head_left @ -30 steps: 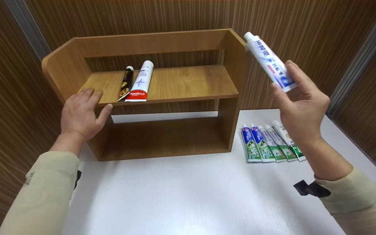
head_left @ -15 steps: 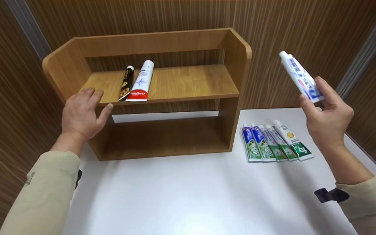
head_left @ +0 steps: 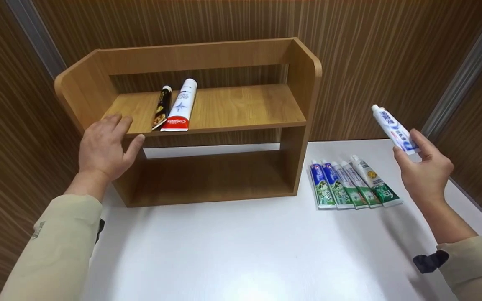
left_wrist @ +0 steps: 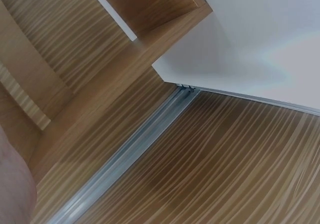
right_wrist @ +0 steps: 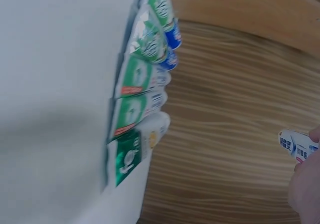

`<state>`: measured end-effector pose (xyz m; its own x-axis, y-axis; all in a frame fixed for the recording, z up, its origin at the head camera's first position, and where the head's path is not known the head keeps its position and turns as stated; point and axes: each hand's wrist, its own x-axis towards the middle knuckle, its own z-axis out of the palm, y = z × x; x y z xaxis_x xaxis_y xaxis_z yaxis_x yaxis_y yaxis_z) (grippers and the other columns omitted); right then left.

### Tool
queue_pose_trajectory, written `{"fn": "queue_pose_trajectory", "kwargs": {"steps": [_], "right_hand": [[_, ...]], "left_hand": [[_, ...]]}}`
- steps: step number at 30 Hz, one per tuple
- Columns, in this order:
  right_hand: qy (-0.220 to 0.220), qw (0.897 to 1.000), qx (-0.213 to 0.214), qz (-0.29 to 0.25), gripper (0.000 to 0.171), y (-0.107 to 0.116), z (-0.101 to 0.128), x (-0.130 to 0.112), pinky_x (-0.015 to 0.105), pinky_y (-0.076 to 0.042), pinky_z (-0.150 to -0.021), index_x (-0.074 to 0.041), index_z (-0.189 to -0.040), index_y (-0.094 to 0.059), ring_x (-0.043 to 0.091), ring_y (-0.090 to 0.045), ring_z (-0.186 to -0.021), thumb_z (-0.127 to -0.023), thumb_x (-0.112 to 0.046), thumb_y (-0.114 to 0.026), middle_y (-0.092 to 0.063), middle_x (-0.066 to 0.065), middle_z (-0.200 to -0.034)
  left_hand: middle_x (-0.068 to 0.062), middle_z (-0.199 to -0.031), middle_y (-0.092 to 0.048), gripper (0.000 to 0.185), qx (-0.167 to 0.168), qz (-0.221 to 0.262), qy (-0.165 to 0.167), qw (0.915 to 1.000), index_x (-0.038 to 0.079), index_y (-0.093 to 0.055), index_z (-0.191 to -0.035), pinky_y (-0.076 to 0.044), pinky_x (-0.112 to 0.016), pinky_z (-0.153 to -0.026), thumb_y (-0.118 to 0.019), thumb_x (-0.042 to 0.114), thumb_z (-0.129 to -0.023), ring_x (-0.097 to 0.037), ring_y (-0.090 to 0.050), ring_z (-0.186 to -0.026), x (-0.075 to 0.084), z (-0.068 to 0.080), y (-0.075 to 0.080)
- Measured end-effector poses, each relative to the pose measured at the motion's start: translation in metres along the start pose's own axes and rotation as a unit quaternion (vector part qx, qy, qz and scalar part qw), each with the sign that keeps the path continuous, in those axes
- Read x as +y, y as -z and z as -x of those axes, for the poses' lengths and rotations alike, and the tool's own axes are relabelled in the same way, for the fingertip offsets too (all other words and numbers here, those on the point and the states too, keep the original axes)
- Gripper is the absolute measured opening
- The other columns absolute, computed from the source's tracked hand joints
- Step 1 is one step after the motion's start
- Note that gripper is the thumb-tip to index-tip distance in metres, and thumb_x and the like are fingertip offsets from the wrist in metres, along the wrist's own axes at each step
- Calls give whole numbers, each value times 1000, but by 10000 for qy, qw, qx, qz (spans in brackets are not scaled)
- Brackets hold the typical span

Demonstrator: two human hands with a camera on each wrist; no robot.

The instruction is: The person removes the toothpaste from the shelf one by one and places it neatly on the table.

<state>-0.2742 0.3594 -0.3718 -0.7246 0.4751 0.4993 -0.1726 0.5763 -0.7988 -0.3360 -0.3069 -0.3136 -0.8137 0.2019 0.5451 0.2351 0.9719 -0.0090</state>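
My right hand (head_left: pixel 427 171) pinches the lower end of a white and blue toothpaste tube (head_left: pixel 396 130), cap pointing up and left, above the right of the table. In the right wrist view, that tube (right_wrist: pixel 296 146) shows at the right edge beside part of the hand. My left hand (head_left: pixel 103 146) rests on the left front edge of the shelf unit's upper board (head_left: pixel 241 106), fingers extended. On that board lie a black toothpaste tube (head_left: pixel 162 108) and a white Colgate toothpaste tube (head_left: pixel 182 104) with a red end, side by side.
Several green-ended toothpaste tubes (head_left: pixel 345 184) lie in a row on the white table (head_left: pixel 224 246), right of the wooden shelf unit (head_left: pixel 314 92). The unit's lower board (head_left: pixel 216 175) sits below the upper one. Wood-patterned walls (head_left: pixel 375 50) enclose the back and sides.
My right hand has moved right and down with the white and blue toothpaste tube, away from the shelf's right side. The left hand has stayed in place.
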Motion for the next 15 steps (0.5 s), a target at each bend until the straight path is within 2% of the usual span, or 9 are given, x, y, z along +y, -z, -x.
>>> {"fn": "queue_pose_trajectory", "kwargs": {"steps": [8, 15], "right_hand": [[-761, 9957, -372, 372, 58, 7, -3, 34, 31, -42, -118, -28, -159, -50, 26, -52, -145, -104, -32, -69, -49, -1, -162], [-1091, 9883, -842, 656, 63, 14, -5, 59, 37, -31, -126, -24, -163, -42, 34, -39, -154, -106, -39, -64, -41, 5, -167]], "left_hand": [[-24, -160, -45, 69, -35, -13, 39, 10000, 8, -51, -153, -28, -61, -125, -42, 60, -108, -43, -40, -149, 0, 0, 1], [-24, -158, -47, 68, 43, 49, 18, 10000, 7, -52, -152, -29, -61, -124, -44, 58, -108, -43, -42, -148, 0, 0, 0]]}}
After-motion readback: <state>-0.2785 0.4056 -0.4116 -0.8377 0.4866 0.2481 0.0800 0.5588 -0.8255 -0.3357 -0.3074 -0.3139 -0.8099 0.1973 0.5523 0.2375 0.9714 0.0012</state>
